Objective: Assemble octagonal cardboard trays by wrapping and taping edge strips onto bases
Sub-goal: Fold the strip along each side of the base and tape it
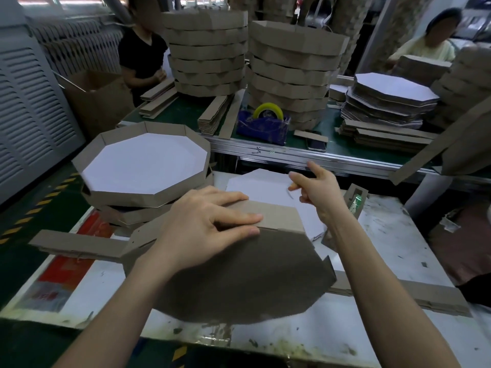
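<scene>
Cardboard octagonal base (239, 277) and creased edge strip (281, 216) under flat left hand (204, 221)

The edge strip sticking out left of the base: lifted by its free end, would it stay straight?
Probably not: the edge strip would likely fold at its creases, as one bend shows beside the base. Between creases it looks like stiff cardboard. It is likely light: the left hand pins it with flat fingers.
</scene>
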`<state>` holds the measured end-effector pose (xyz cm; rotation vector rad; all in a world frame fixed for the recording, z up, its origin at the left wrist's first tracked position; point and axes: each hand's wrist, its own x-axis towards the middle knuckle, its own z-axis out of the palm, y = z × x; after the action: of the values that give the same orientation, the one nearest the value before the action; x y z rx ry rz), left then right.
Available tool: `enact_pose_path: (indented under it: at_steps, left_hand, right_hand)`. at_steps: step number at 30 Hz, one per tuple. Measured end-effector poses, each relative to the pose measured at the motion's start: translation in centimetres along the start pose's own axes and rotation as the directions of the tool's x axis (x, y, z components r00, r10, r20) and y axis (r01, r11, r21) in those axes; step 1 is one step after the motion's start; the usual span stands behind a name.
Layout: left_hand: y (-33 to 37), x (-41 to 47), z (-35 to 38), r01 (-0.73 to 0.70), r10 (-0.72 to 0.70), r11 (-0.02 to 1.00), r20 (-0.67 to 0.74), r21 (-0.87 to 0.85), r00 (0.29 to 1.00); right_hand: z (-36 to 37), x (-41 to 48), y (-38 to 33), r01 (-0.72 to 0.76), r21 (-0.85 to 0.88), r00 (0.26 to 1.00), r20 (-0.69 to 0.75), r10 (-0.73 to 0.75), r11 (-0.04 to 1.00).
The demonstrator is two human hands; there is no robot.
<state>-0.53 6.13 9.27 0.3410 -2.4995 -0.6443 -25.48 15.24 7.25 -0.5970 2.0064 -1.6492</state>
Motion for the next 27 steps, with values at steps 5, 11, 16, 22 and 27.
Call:
enact_pose_path:
  at_steps: [5,11,16,22,27]
  left_hand:
    - [-1.8,-2.4,-1.6,0.008,-0.008,0.999,-0.006,-0.051,1.0]
    - [-3.2,-3.4,-2.6,-0.035,0.034,0.999,0.042,0.011,0.999]
    - [-3.5,-3.7,-2.0,0.02,-0.021,0.992,-0.009,-0.124,1.0]
    - [-3.9,-3.7,-2.1,0.006,-0.003,0.995,0.024,-0.104,1.0]
    - [-3.8,-3.7,-2.2,-0.033,0.036,0.998,0.052,-0.054,0.998]
  right_hand:
    - [2.5,-5.3,-5.4,-0.031,0.229,0.968,0.251,-0.028,0.973]
    - [5.4,-11.2,-7.2,-0.151,0.317,0.916,0.401,0.012,0.936]
    - [5.6,-14.3,-6.4,-0.235,0.34,0.916,0.39,0.091,0.911]
    - [5.4,-16.7,-5.3,-0.26,0.344,0.927,0.35,0.134,0.902]
    - [5.3,-18.6,-4.6,-0.245,0.337,0.932,0.342,0.124,0.909]
